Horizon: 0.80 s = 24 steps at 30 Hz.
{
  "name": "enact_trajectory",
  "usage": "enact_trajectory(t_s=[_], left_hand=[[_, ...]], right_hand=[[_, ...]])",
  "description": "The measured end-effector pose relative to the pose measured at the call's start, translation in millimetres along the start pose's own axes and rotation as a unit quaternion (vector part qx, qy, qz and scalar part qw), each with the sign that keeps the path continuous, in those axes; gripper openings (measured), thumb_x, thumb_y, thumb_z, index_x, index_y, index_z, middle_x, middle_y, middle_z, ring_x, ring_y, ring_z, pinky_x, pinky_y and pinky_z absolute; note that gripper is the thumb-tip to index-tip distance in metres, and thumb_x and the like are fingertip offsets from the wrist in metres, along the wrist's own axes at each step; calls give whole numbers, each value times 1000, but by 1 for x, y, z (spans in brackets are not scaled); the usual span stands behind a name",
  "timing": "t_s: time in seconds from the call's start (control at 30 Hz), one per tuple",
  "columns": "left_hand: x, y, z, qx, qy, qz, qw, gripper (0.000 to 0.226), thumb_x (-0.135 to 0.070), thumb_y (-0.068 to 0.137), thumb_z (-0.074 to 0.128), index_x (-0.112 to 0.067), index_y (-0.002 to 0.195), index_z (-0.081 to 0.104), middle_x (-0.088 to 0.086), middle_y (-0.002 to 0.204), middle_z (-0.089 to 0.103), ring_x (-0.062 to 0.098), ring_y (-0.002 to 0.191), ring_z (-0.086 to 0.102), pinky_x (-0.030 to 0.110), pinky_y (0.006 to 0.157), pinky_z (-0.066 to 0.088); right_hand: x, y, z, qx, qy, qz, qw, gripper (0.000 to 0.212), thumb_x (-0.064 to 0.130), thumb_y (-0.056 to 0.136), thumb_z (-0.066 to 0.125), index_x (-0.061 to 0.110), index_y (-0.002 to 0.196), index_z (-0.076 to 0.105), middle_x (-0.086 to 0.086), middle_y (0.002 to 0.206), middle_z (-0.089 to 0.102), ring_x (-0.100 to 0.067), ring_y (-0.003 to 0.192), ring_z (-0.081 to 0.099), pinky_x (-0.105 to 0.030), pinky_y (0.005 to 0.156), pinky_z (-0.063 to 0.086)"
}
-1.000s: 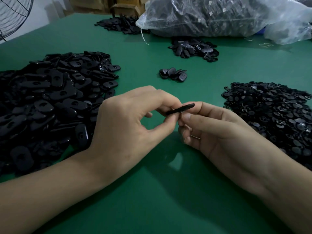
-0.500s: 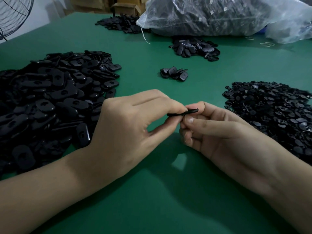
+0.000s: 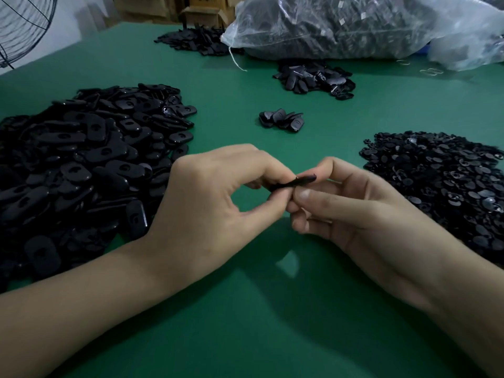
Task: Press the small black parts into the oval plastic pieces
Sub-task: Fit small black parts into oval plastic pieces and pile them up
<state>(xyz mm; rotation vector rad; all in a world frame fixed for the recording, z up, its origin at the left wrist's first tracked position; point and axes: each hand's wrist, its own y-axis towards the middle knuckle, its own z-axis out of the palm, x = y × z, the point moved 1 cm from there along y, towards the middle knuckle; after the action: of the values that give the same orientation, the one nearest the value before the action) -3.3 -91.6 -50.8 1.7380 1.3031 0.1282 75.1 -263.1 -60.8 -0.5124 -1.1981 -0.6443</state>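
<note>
Above the green table (image 3: 245, 323), both hands meet at centre. Left hand (image 3: 215, 203) pinches one oval plastic piece (image 3: 293, 182) edge-on between thumb and curled forefinger. Right hand (image 3: 354, 211) grips its other end, thumb below, forefinger over the top. Whether a small part is seated cannot be told. Heap of oval pieces (image 3: 81, 165) lies left; heap of small black parts (image 3: 441, 186) right. Small cluster (image 3: 282, 120) lies beyond the hands.

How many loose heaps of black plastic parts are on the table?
5: black oval pieces left, small parts right, small cluster centre, heap before clear plastic bag, far heap beside it; more possibly hidden.
</note>
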Motion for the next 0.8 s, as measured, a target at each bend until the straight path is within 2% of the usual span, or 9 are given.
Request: enact_trajectory(t_s=[0.1,0.2,0.37,0.47,0.53,0.63,0.73,0.8], left_hand=[[4,1,4,7,-71,-62,995,6,-11,86,77,-17,87,79,-12,82,76,5,79,74,19,77,57],[9,1,7,34,-142,-124,982,10,-9,86,79,-19,87,78,-11,81,78,7,78,76,21,78,59],[18,0,12,82,-270,-222,933,10,-5,87,78,-15,89,77,0,84,80,16,80,78,26,80,61],[21,3,12,113,-250,-247,929,12,-8,88,77,-18,95,78,0,86,80,14,82,78,27,83,61],[21,8,8,138,-193,-209,949,28,-13,88,79,-25,113,76,-8,91,79,8,85,76,24,87,59],[19,21,-2,193,-116,-107,968,62,-22,84,82,-34,141,60,-14,98,74,5,92,72,19,89,56],[19,36,-8,254,-87,-55,962,59,-27,81,86,-31,136,65,-12,95,70,11,90,72,27,84,58],[22,44,-11,275,-57,-23,959,53,-32,80,87,-28,129,70,-14,92,70,11,86,72,24,80,58]], right_hand=[[2,1,1,-37,-112,-80,990,18,14,82,70,2,90,60,-15,84,73,-23,68,67,-35,72,57],[2,2,0,-51,-190,-121,973,17,14,90,66,-2,89,60,-13,82,75,-25,66,70,-36,70,59],[-2,4,-5,-60,-274,-144,949,15,14,95,67,2,87,62,-10,80,75,-25,64,72,-37,67,61],[-6,6,-7,-72,-272,-123,952,16,16,98,66,5,86,63,-8,75,75,-24,59,71,-30,60,56],[-7,7,-8,-76,-250,-109,959,18,18,100,63,6,87,63,-8,73,73,-21,55,66,-26,57,52],[-6,7,-10,-78,-243,-103,961,21,23,102,61,9,86,64,-6,71,72,-17,52,59,-23,56,46],[-4,6,-9,-71,-225,-97,967,22,23,102,60,12,83,65,-5,68,70,-15,52,54,-23,54,43],[-4,7,-8,-68,-208,-89,972,20,22,102,60,12,85,64,-5,68,69,-15,51,53,-22,52,43]])
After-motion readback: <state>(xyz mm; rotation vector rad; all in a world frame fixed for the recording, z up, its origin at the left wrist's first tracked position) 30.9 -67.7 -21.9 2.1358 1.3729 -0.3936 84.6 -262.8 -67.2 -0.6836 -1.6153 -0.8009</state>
